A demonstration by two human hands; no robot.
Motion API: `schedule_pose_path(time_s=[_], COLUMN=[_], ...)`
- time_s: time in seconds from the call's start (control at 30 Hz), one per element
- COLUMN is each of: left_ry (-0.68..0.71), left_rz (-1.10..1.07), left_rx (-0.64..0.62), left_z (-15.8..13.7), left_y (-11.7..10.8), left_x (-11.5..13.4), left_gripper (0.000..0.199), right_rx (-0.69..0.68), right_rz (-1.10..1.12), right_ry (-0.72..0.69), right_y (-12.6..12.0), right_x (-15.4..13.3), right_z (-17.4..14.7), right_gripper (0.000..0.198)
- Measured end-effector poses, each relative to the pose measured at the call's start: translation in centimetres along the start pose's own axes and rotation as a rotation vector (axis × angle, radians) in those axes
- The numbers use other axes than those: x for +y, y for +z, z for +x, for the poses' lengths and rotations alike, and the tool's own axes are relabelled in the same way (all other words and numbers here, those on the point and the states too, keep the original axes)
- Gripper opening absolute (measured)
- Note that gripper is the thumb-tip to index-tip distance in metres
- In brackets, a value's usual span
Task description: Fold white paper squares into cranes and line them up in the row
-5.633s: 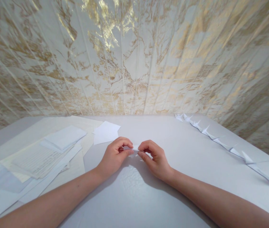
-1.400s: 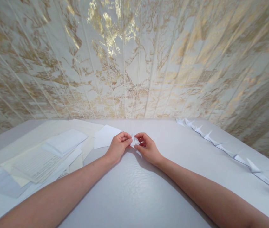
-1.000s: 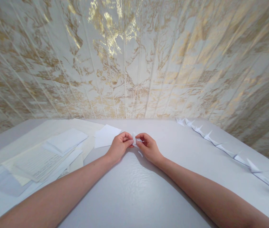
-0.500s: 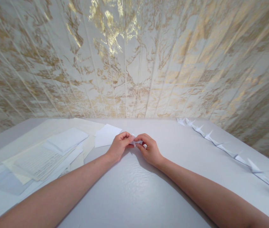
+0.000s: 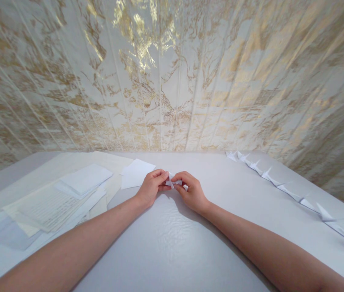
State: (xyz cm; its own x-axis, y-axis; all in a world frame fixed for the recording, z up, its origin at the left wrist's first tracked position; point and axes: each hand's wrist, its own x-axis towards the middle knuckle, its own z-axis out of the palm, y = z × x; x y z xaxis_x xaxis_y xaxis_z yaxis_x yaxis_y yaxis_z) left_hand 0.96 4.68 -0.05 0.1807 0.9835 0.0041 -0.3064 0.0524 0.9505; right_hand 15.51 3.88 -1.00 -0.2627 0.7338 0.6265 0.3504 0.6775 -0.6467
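One small piece of folded paper (image 5: 171, 182), white and plain on its visible faces, is held in the gap between the fingertips of the left hand (image 5: 153, 186) and the right hand (image 5: 191, 190). A narrow strip of it stands roughly upright at the middle, and a further white edge shows within the curl of the right hand. Fingers cover much of the outline; the full shape cannot be determined.

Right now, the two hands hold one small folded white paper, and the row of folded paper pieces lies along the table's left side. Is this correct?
The side is wrong: the head view shows the row of folded paper pieces along the right side of the table. The left hand and right hand hold the small folded white paper.
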Motion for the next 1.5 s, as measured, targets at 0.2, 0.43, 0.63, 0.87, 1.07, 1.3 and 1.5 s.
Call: schedule_pose_path(time_s=[0.2, 0.43, 0.63, 0.87, 1.07, 1.3, 1.5], left_ry=[-0.005, -0.010, -0.009, 0.000, 0.006, 0.000, -0.012], left_rz=[-0.005, -0.014, 0.004, 0.022, 0.037, 0.040, 0.033], left_rx=[0.007, 0.007, 0.022, 0.049, 0.071, 0.061, 0.057], left_z=[-0.05, -0.13, -0.04, -0.17, -0.07, -0.17, -0.04], left_y=[0.05, 0.02, 0.06, 0.27, 0.24, 0.14, 0.14], left_x=[0.01, 0.08, 0.08, 0.16, 0.00, -0.09, -0.12], left_gripper=[0.022, 0.022, 0.020, 0.018, 0.016, 0.015, 0.014], right_rx=[0.008, 0.007, 0.008, 0.001, -0.019, -0.042, -0.054], right_rz=[0.010, 0.009, 0.014, -0.015, -0.113, -0.274, -0.303], right_ry=[0.012, -0.026, -0.028, -0.042, -0.154, -0.219, -0.242], right_y=[-0.02, 0.00, 0.01, 0.00, -0.04, -0.06, -0.10], right_x=[0.10, 0.08, 0.09, 0.20, 0.62, 0.83, 0.74], right_z=[0.05, -0.06, -0.06, -0.19, -0.28, -0.55, -0.53], right_gripper=[0.016, 0.018, 0.017, 0.016, 0.022, 0.023, 0.022])
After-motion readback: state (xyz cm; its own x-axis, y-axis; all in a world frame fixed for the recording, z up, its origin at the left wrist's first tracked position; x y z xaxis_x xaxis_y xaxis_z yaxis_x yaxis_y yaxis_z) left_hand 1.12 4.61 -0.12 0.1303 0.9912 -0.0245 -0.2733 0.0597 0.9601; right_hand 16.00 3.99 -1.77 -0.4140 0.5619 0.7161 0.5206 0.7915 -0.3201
